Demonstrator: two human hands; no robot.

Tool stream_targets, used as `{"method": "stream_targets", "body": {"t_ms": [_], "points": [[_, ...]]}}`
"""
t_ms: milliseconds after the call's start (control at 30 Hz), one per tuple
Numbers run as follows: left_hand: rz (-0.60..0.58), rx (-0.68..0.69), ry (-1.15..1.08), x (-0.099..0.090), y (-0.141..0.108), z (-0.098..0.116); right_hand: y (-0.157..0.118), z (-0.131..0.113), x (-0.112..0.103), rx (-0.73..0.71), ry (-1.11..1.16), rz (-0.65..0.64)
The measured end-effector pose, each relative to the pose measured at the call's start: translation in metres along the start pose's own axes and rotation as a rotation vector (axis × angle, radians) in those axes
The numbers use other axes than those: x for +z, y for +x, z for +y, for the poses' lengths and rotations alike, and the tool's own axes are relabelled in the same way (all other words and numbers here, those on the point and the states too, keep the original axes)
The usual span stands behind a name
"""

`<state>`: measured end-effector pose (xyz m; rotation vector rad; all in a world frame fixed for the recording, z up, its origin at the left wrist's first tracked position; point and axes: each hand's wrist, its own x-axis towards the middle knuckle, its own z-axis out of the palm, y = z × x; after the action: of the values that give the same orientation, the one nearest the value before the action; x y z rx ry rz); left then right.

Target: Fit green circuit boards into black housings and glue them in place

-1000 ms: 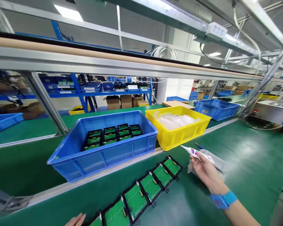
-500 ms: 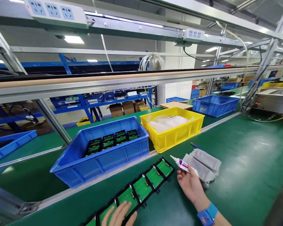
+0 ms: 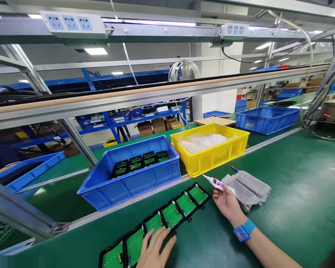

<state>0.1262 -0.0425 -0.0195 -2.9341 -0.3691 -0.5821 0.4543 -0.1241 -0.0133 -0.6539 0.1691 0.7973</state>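
My left hand [image 3: 156,248] rests with fingers spread on the lower edge of a long row of green circuit boards in black frames [image 3: 171,215]. The row lies slantwise on the green bench. To its right, my right hand [image 3: 226,203] is closed round a white glue tube [image 3: 219,184] with red and blue print. The tube's thin nozzle points up and left, above the bench and apart from the far end of the row. A blue wrist strap [image 3: 243,230] is on my right wrist. Grey cloth-like pouches [image 3: 248,188] lie just behind that hand.
A blue bin [image 3: 139,191] behind the row holds several framed boards. Beside it stands a yellow bin [image 3: 217,160] with white wrapping inside. A pen [image 3: 235,169] lies by the pouches. Another blue bin [image 3: 268,121] is farther right. A person's arm shows at far left.
The view has shifted, so the bench items appear farther right and more of the row shows at its near end. My left fingers sit slightly lower on the row. The right hand still holds the tube.
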Motion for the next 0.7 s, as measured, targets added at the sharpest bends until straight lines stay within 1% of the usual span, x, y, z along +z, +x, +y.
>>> {"method": "stream_targets", "body": {"t_ms": [33,67,133,200,300,400,467,533,600,700], "points": [[-0.063,-0.01,-0.06,-0.005,0.011,-0.001,0.002,0.002,0.001,-0.009,-0.015,0.001],[-0.12,-0.079,-0.112,-0.01,0.025,-0.002,0.005,0.005,0.002,-0.024,-0.029,0.003],[-0.242,-0.263,-0.196,-0.018,0.056,0.0,0.009,0.007,0.006,-0.068,-0.056,0.004],[-0.277,-0.337,-0.215,-0.018,0.09,0.006,0.013,0.008,0.009,-0.109,-0.086,-0.003],[-0.289,-0.382,-0.232,-0.003,0.135,0.017,0.019,0.008,0.015,-0.114,-0.136,-0.039],[-0.298,-0.392,-0.264,0.018,0.166,0.025,0.02,0.012,0.02,-0.065,-0.166,-0.079],[-0.309,-0.4,-0.284,0.026,0.177,0.027,0.018,0.018,0.021,-0.044,-0.165,-0.086],[-0.325,-0.419,-0.295,0.028,0.179,0.024,0.014,0.025,0.022,-0.034,-0.154,-0.086],[-0.338,-0.441,-0.299,0.023,0.174,0.018,0.008,0.033,0.021,-0.011,-0.145,-0.089],[-0.351,-0.466,-0.301,0.012,0.157,0.008,0.002,0.047,0.02,0.06,-0.143,-0.081]]}}
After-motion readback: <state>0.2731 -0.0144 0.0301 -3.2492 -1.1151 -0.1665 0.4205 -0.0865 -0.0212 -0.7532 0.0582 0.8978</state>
